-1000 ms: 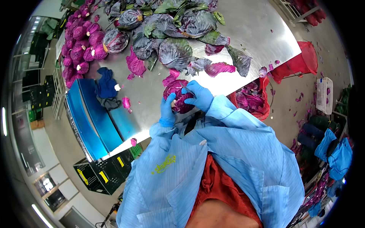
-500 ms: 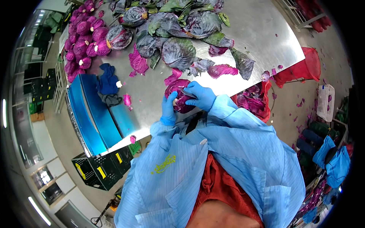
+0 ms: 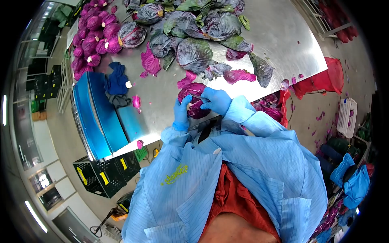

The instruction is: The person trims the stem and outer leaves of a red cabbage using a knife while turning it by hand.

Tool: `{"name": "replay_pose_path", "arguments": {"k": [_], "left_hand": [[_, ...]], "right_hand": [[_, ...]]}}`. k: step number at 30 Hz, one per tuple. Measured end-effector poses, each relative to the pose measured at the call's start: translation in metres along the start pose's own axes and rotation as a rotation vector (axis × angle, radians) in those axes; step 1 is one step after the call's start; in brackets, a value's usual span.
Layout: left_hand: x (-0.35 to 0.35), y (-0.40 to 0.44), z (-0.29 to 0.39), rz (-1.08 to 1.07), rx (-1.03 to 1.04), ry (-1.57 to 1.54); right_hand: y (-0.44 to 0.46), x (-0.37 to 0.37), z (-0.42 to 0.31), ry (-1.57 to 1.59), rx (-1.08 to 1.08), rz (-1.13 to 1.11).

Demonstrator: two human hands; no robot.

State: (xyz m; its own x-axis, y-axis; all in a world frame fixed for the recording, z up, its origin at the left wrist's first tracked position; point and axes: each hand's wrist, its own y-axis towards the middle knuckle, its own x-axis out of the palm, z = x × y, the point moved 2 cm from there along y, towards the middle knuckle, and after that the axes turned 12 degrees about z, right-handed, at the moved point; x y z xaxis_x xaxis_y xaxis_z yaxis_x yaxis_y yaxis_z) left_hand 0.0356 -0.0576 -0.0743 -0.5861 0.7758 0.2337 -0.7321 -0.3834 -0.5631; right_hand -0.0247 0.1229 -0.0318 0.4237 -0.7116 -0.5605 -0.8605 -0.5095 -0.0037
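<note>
A purple cabbage (image 3: pixel 196 106) is held at the table's near edge, between both gloved hands. My left hand (image 3: pixel 181 110), in a blue glove, is wrapped round its left side, with a pale cut stem by the fingertips. In my right hand (image 3: pixel 216 100), also gloved in blue, is a small knife (image 3: pixel 197 96), its thin blade lying across the cabbage's upper part; most of the handle is hidden by the fingers. Just beyond the cabbage lies a loose purple leaf (image 3: pixel 187 79). Darker cabbages with outer leaves (image 3: pixel 193 54) rest farther back on the metal table (image 3: pixel 283 36).
Peeled purple cabbages (image 3: pixel 95 36) are heaped at the back left. A blue cloth (image 3: pixel 116 79) lies beside a blue bin (image 3: pixel 99 117). Red net bags (image 3: pixel 320 81) with leaves hang off the right edge. Black crates (image 3: pixel 106 174) stand below left; a white basket (image 3: pixel 347 117) is at right.
The right hand and knife have shifted slightly over the cabbage, which stays between both hands. The camera view has turned a little, so the table and its contents appear farther right.
</note>
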Motion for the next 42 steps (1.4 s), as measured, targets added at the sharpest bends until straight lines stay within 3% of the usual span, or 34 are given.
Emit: {"name": "replay_pose_path", "arguments": {"k": [4, 7, 13, 15, 16, 18, 20, 22, 25, 26, 28, 30, 32, 34, 36, 37, 42], "left_hand": [[0.002, 0.001, 0.003, 0.015, -0.004, -0.003], [0.002, 0.001, 0.003, 0.012, -0.023, -0.024], [0.004, -0.003, 0.005, 0.038, -0.126, -0.119], [0.005, -0.004, 0.012, 0.063, -0.261, -0.134], [0.002, -0.002, 0.008, 0.039, -0.213, -0.104], [-0.003, 0.006, -0.005, -0.011, -0.12, -0.041], [-0.002, 0.008, -0.008, 0.018, -0.206, -0.113], [0.0, 0.004, -0.008, 0.036, -0.305, -0.171], [0.001, 0.009, -0.002, 0.025, -0.392, -0.192], [-0.002, 0.011, -0.004, 0.033, -0.371, -0.172], [0.001, 0.013, -0.007, 0.044, -0.323, -0.141], [0.009, 0.001, 0.0, 0.076, -0.244, -0.068], [0.02, -0.003, 0.003, 0.078, -0.15, -0.047], [0.023, -0.005, 0.002, 0.071, -0.047, -0.075], [0.027, -0.011, 0.007, 0.06, -0.042, -0.084], [0.025, -0.011, 0.006, 0.061, -0.044, -0.101], [0.024, -0.011, 0.007, 0.058, -0.065, -0.128]], "right_hand": [[-0.007, 0.003, -0.003, -0.014, 0.016, 0.082], [-0.012, 0.004, -0.003, 0.164, -0.025, 0.21], [-0.037, -0.001, -0.002, 0.27, -0.011, 0.157], [-0.056, -0.01, 0.007, 0.145, -0.296, 0.207], [-0.065, -0.016, 0.01, 0.082, -0.441, 0.231], [-0.083, -0.033, 0.013, 0.206, -0.233, 0.257], [-0.101, -0.059, 0.008, 0.232, -0.018, 0.251], [-0.122, -0.079, 0.01, 0.374, 0.403, 0.283], [-0.159, -0.095, 0.079, -0.286, 0.257, 0.224], [-0.165, -0.097, 0.073, -0.53, 0.32, 0.312], [-0.143, -0.102, 0.05, -0.453, 0.574, 0.233], [-0.121, -0.074, 0.057, -0.234, 0.196, 0.414], [-0.076, -0.049, 0.024, 0.14, 0.119, 0.455], [-0.037, -0.031, -0.01, 0.242, 0.091, 0.35], [-0.014, -0.004, -0.017, 0.176, 0.088, 0.293], [-0.011, 0.004, -0.02, 0.103, 0.011, 0.412], [-0.011, 0.008, -0.024, 0.166, 0.03, 0.439]]}}
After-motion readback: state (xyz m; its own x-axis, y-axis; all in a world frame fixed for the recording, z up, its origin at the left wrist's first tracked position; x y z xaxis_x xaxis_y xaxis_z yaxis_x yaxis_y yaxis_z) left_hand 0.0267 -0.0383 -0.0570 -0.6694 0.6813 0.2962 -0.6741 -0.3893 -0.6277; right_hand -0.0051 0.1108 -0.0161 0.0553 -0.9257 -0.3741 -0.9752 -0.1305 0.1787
